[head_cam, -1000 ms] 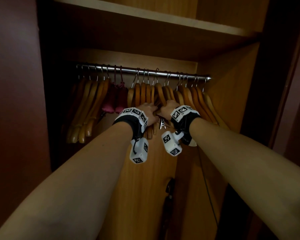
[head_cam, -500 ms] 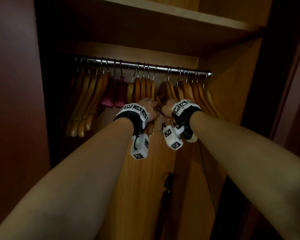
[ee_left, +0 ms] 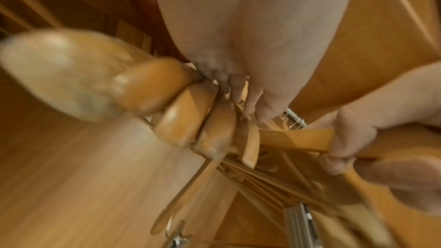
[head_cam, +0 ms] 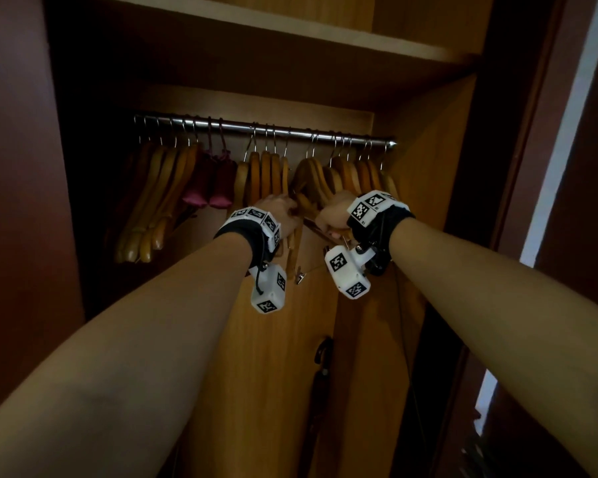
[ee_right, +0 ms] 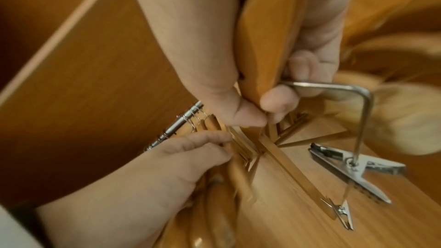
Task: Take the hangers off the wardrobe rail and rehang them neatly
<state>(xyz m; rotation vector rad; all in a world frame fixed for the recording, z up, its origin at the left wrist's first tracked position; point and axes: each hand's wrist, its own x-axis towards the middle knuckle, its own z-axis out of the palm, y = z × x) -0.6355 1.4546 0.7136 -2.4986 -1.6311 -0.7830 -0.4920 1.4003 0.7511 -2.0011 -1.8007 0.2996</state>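
Observation:
A steel rail (head_cam: 263, 128) carries several wooden hangers: a left bunch (head_cam: 159, 191), two pink padded hangers (head_cam: 213, 182), a middle bunch (head_cam: 265, 174) and a right bunch (head_cam: 354, 174). My right hand (head_cam: 332, 217) grips the arm of a wooden clip hanger (ee_right: 260, 35) between thumb and fingers. Its bent metal bar (ee_right: 358, 101) and clips (ee_right: 353, 165) hang below the hand. One clip (head_cam: 299, 278) dangles between my wrists. My left hand (head_cam: 280, 215) presses straight fingers (ee_right: 210, 139) against the middle bunch (ee_left: 181, 118). Whether the held hanger's hook is on the rail is hidden.
A wooden shelf (head_cam: 290, 39) runs just above the rail. The wardrobe's side wall (head_cam: 428, 174) stands close on the right of the rail's end. A dark door panel (head_cam: 14, 219) borders the left. Low down hang a dark handle-like object (head_cam: 322, 353) and a thin cable (head_cam: 405, 339).
My hands have drawn a little apart. The right hand has moved right with the clip hanger, and a gap has opened between the middle and right bunches. The clip now dangles lower.

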